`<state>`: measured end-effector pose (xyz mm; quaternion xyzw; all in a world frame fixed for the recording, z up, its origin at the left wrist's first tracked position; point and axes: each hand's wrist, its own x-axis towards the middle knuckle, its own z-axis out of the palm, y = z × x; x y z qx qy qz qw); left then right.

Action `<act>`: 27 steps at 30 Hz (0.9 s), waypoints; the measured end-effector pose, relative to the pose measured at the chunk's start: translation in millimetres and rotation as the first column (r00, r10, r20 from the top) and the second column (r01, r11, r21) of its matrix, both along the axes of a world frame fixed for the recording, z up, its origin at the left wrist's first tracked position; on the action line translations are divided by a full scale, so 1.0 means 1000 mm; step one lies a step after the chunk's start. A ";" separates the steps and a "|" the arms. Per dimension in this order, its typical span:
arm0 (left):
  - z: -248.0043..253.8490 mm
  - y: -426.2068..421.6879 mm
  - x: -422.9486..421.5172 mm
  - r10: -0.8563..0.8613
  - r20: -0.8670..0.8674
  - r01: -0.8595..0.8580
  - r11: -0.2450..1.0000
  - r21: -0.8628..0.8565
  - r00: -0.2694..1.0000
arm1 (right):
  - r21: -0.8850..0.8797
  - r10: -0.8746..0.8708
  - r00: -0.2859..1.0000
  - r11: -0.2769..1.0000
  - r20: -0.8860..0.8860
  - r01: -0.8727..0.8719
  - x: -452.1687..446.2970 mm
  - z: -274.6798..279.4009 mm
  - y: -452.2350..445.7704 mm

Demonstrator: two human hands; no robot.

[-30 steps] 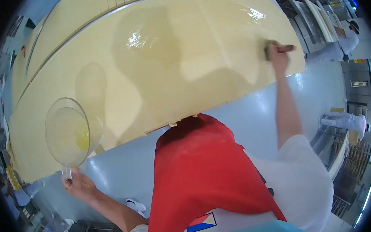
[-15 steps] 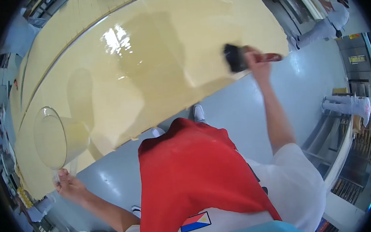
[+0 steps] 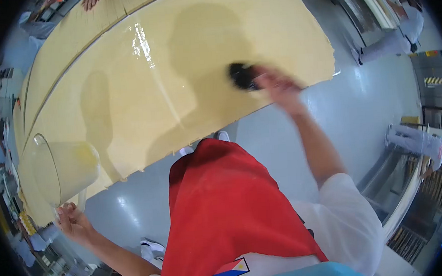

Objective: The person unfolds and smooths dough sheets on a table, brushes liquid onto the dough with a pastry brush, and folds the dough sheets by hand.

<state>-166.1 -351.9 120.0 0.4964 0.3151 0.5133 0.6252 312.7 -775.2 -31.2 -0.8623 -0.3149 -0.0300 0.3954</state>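
A wide pale-yellow dough sheet (image 3: 128, 103) spreads across the work surface, with a wet shiny patch at its upper left. My right hand (image 3: 278, 86) is closed on a brush (image 3: 242, 76) with black bristles, over the right half of the sheet near its front edge; motion blurs the hand. At the lower left my left hand (image 3: 74, 223) grips the handle of a clear pitcher (image 3: 63, 170). The pitcher is tilted, with some yellowish liquid showing inside, and hangs over the sheet's left end.
Another person's hand (image 3: 91, 0) rests on a second dough strip (image 3: 81, 38) beyond the dark seam. Two people in white (image 3: 394, 36) stand at the right, near racks and trays (image 3: 370, 7). Grey floor (image 3: 262, 145) lies along the sheet's front edge.
My right hand has swept the brush leftward across the sheet. My left hand and the pitcher have shifted slightly left, the pitcher tilting more sideways. Another person's hand has appeared at the top left.
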 end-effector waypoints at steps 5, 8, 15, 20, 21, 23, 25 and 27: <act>0.001 -0.008 -0.015 0.113 -0.126 -0.108 0.993 0.050 0.985 | 0.045 -0.498 0.860 0.867 0.111 0.496 0.101 0.015 -0.076; -0.012 -0.001 -0.020 0.080 -0.108 -0.073 0.995 0.063 0.991 | 0.034 -0.479 0.876 0.876 -0.057 0.482 0.066 -0.001 0.009; -0.032 0.020 -0.032 0.183 -0.021 -0.183 0.983 0.020 0.983 | 0.642 0.637 0.754 0.646 -0.158 -0.412 0.004 0.001 0.131; -0.035 0.017 -0.068 0.151 0.059 -0.154 0.987 0.040 0.987 | -0.207 -0.440 0.866 0.848 0.236 0.488 0.156 0.025 0.048; -0.037 0.019 -0.069 0.163 0.060 -0.165 0.986 0.035 0.985 | -0.129 -0.498 0.804 0.819 0.325 0.559 0.163 0.026 0.054; -0.041 0.020 -0.072 0.162 0.044 -0.164 0.986 0.035 0.986 | -0.036 -0.619 0.778 0.780 0.109 0.625 0.160 0.004 0.097; -0.040 0.027 -0.069 0.152 0.030 -0.153 0.988 0.035 0.988 | 0.007 -0.494 0.868 0.869 -0.047 0.495 0.106 -0.004 0.189; -0.039 0.035 -0.064 0.130 0.018 -0.131 0.990 0.050 0.991 | 0.225 -0.078 0.979 0.967 -0.189 0.120 0.038 -0.011 0.269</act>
